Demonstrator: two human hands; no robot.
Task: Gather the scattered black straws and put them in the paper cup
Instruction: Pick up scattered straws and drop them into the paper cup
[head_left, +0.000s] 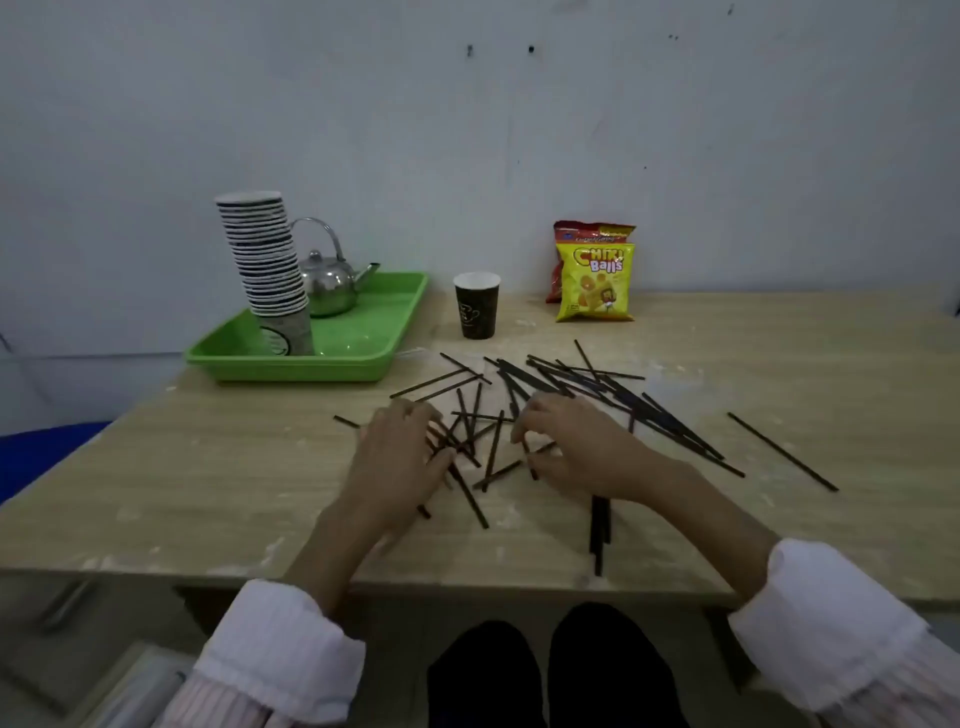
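Several thin black straws (587, 382) lie scattered and crossed over the middle of the wooden table (208, 467). One straw (782, 451) lies apart at the right. A dark paper cup (476, 306) stands upright and open behind the pile. My left hand (400, 457) rests palm down on the left part of the pile, fingers spread over straws. My right hand (576, 452) is curled, its fingers closed around a bundle of straws (599, 530) whose ends stick out toward me below the wrist.
A green tray (363, 343) at the back left holds a tall stack of paper cups (265, 254) and a metal teapot (327, 286). Two snack bags (595, 280) lean against the wall at the back. The table's near edge (467, 587) is just below my wrists.
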